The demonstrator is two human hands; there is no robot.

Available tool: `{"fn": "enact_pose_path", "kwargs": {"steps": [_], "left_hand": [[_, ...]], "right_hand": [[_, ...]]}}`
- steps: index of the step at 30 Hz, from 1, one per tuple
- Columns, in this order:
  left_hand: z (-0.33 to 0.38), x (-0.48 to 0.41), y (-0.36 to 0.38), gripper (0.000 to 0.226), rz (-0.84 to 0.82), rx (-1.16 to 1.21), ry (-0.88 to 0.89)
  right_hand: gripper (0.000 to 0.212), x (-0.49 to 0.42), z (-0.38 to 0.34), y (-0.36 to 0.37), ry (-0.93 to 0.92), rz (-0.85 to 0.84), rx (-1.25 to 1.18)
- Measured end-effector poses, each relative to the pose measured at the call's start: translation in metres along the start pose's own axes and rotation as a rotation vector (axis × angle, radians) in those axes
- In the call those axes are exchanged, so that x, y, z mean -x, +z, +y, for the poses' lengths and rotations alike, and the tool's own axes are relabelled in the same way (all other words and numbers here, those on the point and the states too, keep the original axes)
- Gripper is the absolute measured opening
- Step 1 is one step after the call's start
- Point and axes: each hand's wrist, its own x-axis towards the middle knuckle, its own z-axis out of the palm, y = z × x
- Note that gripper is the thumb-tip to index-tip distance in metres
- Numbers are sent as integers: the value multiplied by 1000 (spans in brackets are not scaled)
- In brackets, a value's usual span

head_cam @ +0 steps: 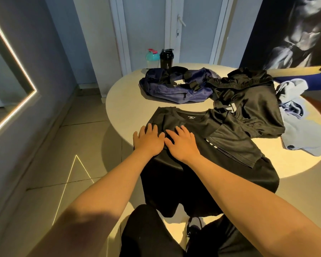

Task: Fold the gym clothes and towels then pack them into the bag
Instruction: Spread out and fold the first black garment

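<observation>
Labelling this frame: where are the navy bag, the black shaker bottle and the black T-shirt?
navy bag (165,91), head view, side panel.
black shaker bottle (166,62), head view, body.
black T-shirt (196,127), head view, chest.

1. The left hand (148,143) and right hand (183,145) are bare, and so are both arms (100,191).
2. The person wears black pants (145,236).
3. One dark shoe (193,230) shows, with a white patch.
</observation>
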Motion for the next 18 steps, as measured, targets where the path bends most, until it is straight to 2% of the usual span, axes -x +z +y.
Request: {"fn": "enact_pose_path", "kwargs": {"steps": [4, 6, 9, 10, 12, 14, 16, 18], "left_hand": [[3, -6, 0, 62, 33, -2, -46], [5, -6, -2, 58, 9, -51, -81], [15, -11, -7, 58, 49, -159, -123], [20, -13, -8, 57, 100, -185, -73], [30, -19, -4, 54, 190, -147, 150], [36, -25, 1, 49, 164, 9, 302], [39, -32, 2, 46, 121, 119, 255], [41, -39, -2, 42, 159, 108, 155]], "right_hand": [[51, 1, 2, -2, 14, 91, -51], [47, 2, 3, -3, 55, 147, -181], [48, 2, 3, -6, 160, 141, -380], [48, 1, 2, -9, 164, 124, -392], [49, -1, 1, -16, 146, 79, -461], [47, -5, 7, -24, 118, 66, -548], [41, -8, 20, -37, 123, 159, -510], [39, -10, 42, -53, 145, 293, -360]]}}
